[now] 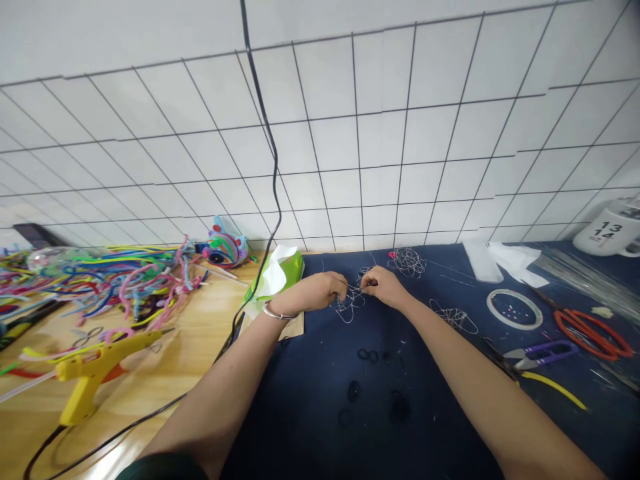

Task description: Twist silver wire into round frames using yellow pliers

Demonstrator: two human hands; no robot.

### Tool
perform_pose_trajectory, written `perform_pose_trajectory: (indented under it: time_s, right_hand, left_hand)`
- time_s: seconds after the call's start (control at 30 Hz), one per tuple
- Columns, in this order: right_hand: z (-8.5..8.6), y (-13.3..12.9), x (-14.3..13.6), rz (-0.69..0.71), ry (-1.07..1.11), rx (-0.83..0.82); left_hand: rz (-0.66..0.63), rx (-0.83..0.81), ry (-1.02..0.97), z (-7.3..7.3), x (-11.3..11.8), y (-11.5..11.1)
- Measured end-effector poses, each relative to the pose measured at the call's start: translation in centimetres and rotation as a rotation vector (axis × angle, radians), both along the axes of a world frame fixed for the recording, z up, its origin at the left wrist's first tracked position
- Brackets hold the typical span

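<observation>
Over the far part of a dark blue cloth [320, 393], both my hands work close together on thin silvery wire [349, 308], bent into loose loops. My left hand [320, 291], with a bangle at the wrist, is closed with its fingertips pinching the wire. From the other side my right hand [384, 287] pinches the wire between thumb and fingers. Part of the wire is hidden behind the fingers. A tangled wire ball [407, 262] with a pink bit lies just beyond my right hand, and another wire tangle [454, 317] lies beside my right forearm.
To the left are a yellow glue gun [95, 373], many pipe cleaners [120, 280] and a green tissue pack [280, 273]. A black cable [273, 153] hangs across. At right lie a white ring dish [537, 319], purple snips [547, 353], red-handled scissors [595, 333] and a mug [607, 230].
</observation>
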State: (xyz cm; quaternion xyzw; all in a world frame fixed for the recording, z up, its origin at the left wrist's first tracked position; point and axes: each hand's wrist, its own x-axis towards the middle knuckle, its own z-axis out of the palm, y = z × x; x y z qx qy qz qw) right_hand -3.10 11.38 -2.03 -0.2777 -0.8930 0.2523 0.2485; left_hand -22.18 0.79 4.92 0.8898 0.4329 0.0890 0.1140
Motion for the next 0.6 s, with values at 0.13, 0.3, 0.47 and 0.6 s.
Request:
perform_pose_trajectory:
  time_s: [0.13, 0.3, 0.47, 0.6]
  right_hand:
    - [-0.11, -0.07, -0.13, 0.007, -0.001, 0.014]
    - [-0.2, -0.08, -0.15, 0.016, -0.006, 0.034]
    - [-0.28, -0.11, -0.19, 0.028, -0.023, 0.053]
    - [-0.29, -0.06, -0.29, 0.013, -0.049, 0.069]
  left_hand:
    - [0.018, -0.004, 0.004, -0.29, 0.04, 0.11]
    - [0.023, 0.01, -0.004, -0.43, 0.17, 0.12]
    - [0.012, 0.022, -0.007, -0.22, 0.38, 0.0]
    - [-0.01, 0.032, -0.022, 0.08, 0.53, -0.12]
